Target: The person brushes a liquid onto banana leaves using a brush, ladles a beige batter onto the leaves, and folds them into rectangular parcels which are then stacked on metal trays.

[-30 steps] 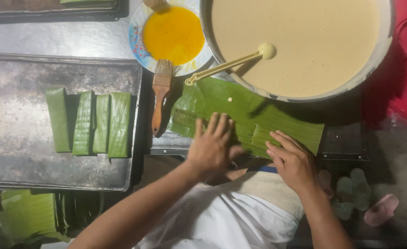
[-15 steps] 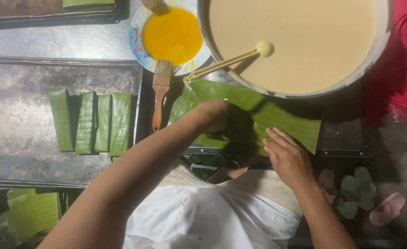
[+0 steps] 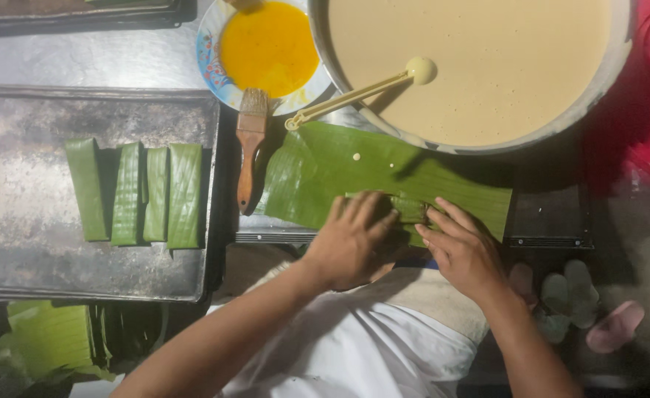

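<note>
- Left hand back on the leaf; half a second ago it was lifted and reaching far over it, now it lies flat, fingers spread and pressing down
- Right hand much as before, fingers extended and together, tips against the fold
- Fold sits between both hands at the near edge of the leaf, a narrow raised ridge; neither hand closes around it, both press on it
- Reading: the hands have gone from reaching to shaping, so the folding looks under way, not finished
- Left: tray with four folded strips side by side
- Far: brush resting against yellow dish; batter bowl with ladle
</note>
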